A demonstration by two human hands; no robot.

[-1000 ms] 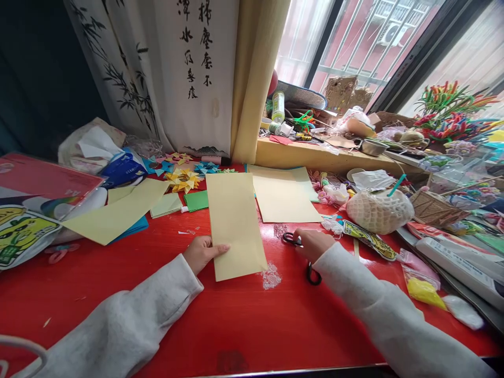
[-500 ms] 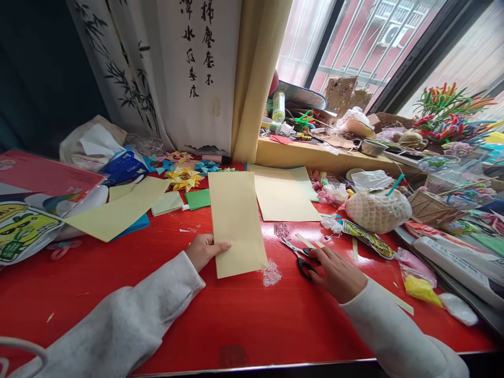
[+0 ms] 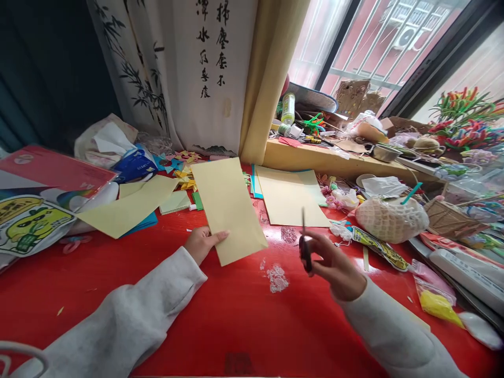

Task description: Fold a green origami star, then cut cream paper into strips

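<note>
My left hand [image 3: 205, 242] pinches the lower left edge of a pale yellow sheet of paper [image 3: 230, 205], thumb on top. The sheet is tilted and raised above the red table [image 3: 205, 325]. To its right, my right hand [image 3: 333, 262] grips a pair of scissors [image 3: 304, 249] by the dark handles. Their blades point up and away and look edge-on, so I cannot tell how far apart they are. Behind lies a stack of cream paper [image 3: 293, 197] with blue and green sheets under it.
Left are more yellow paper [image 3: 129, 205], a blue tissue pack [image 3: 136, 167] and a pink A4 packet [image 3: 55, 170]. On the right lie a net-wrapped coconut-like object [image 3: 391, 218] with a straw, a yellow-green packet [image 3: 380, 249] and small bags [image 3: 439, 307]. Crafts crowd the windowsill [image 3: 307, 155].
My right hand has lifted the scissors off the table and turned them upright. My left hand has raised and tilted the yellow sheet. The view has shifted slightly left.
</note>
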